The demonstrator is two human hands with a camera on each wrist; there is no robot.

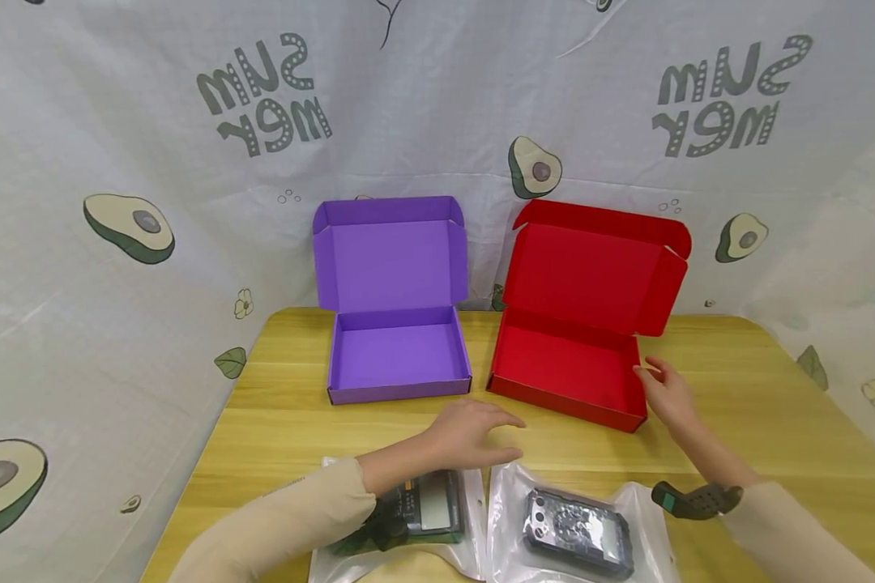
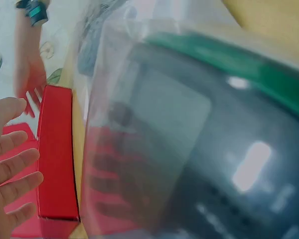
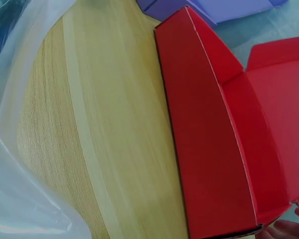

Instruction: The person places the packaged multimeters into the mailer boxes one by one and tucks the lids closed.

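The red box [image 1: 565,397] lies open on the table with its lid raised. My right hand [image 1: 672,398] is at its right side, fingers loosely bent at the side wall. In the right wrist view only a few fingertips [image 3: 286,230] show, near the box corner. My left hand [image 1: 470,436] hovers empty over the table in front of the boxes, fingers spread apart. Beneath the left forearm lies a dark device with a grey screen and green edge [image 1: 435,506] in a clear plastic bag. Beside it, a black handheld device [image 1: 578,533] lies in another clear bag [image 1: 506,518].
An open purple box [image 1: 401,393] stands left of the red one, its lid raised. Behind both hangs a white cloth [image 1: 423,97] printed with avocados and lettering. The table [image 1: 262,437] is wood-grained.
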